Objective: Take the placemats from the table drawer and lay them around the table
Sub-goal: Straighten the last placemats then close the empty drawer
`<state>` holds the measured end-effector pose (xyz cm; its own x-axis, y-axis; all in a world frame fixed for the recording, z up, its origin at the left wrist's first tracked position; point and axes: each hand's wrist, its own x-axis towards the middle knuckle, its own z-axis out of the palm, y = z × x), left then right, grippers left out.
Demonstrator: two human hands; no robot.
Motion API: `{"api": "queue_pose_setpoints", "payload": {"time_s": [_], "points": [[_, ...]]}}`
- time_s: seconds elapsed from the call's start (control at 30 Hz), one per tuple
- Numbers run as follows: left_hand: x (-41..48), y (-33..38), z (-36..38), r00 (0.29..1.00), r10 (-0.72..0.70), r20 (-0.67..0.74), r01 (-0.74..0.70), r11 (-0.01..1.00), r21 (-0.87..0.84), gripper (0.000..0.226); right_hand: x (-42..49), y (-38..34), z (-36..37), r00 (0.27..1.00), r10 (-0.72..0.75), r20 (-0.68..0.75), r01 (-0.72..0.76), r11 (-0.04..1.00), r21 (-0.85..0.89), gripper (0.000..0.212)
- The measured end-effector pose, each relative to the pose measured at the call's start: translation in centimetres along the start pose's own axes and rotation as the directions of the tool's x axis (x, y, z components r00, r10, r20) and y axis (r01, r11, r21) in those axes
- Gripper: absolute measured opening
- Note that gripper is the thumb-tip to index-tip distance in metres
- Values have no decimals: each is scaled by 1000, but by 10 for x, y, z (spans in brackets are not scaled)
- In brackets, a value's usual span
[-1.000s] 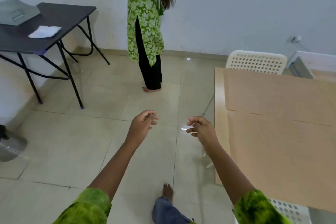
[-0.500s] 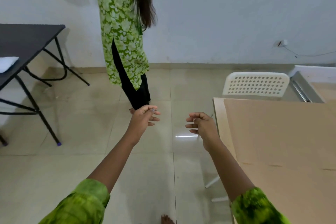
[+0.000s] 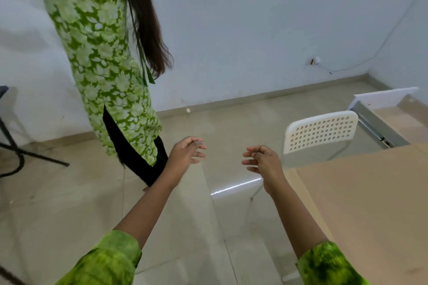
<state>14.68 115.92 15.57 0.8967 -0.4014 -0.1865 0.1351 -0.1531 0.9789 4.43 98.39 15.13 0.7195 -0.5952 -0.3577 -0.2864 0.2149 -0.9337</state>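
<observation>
While nothing is held, both hands are raised over the floor with fingers loosely curled.

The left hand [image 3: 185,154] is kept half open and empty, and the right hand [image 3: 260,161], at its 3 o'clock, is likewise half curled around nothing. At 3 to 5 o'clock of the right hand the table [image 3: 361,215] is seen; a white chair [image 3: 320,131] stands at 1 o'clock, and an open drawer [image 3: 379,113] at 2 o'clock. No placemats can be seen; they are presumably inside that drawer. They are judged likely to be light, thin and flexible, best taken by an edge between thumb and fingers. A standing person [image 3: 104,58] is seen at 10 o'clock.
</observation>
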Motion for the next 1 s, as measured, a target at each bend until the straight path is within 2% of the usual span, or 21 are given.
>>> {"api": "queue_pose_setpoints", "payload": {"time_s": [0.33, 0.77, 1.0], "points": [[142, 21, 12, 988, 37, 151, -40, 999, 15, 17, 105, -37, 19, 985, 8, -172, 3, 998, 66, 29], [357, 81, 135, 946, 35, 323, -55, 997, 51, 19, 296, -113, -29, 940, 44, -338, 0, 992, 128, 29], [470, 93, 200, 885, 17, 466, -60, 995, 78, 17, 392, -139, -56, 885, 85, -458, 6, 981, 193, 30]]}}
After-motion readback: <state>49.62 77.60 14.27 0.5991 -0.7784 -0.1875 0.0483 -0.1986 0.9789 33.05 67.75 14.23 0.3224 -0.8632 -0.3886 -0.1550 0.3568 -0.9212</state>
